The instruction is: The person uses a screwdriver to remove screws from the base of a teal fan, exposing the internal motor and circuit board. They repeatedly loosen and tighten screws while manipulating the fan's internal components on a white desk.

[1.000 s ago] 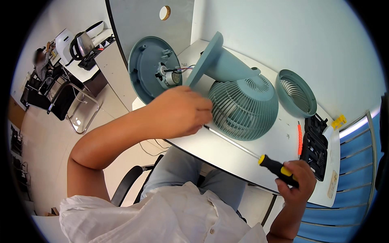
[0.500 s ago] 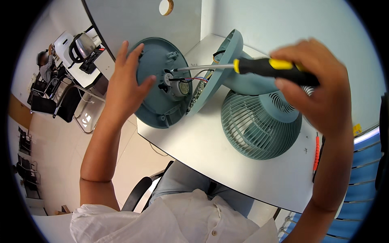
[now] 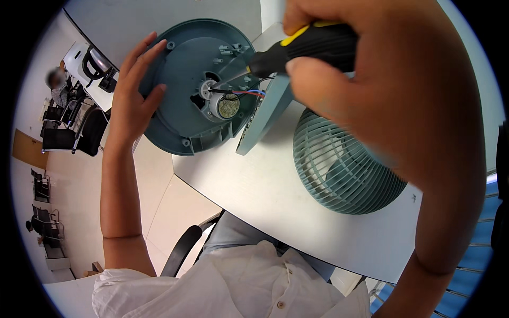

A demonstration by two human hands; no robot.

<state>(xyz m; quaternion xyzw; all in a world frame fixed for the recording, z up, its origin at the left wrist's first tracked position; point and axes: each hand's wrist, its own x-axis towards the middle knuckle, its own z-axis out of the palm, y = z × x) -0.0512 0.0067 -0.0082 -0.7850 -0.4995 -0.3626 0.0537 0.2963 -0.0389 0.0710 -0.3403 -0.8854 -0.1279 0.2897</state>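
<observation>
"Where's our screwdriver [image 3: 270, 61]?"

"Our right hand [image 3: 344, 87] is closed round its handle, the tip by the white hub [image 3: 205, 90] of the round teal base [image 3: 177, 103], at the left end of the table [image 3: 238, 196]."

"And our left hand [image 3: 131, 98]?"

"Fingers spread wide at that base's left rim; whether they press it, we can't tell."

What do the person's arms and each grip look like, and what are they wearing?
The left grip and right grip look bare, with nothing worn on them that I can see. The forearms are bare too. The left sleeve is short, loose and white, part of a white shirt with small round buttons.
</observation>
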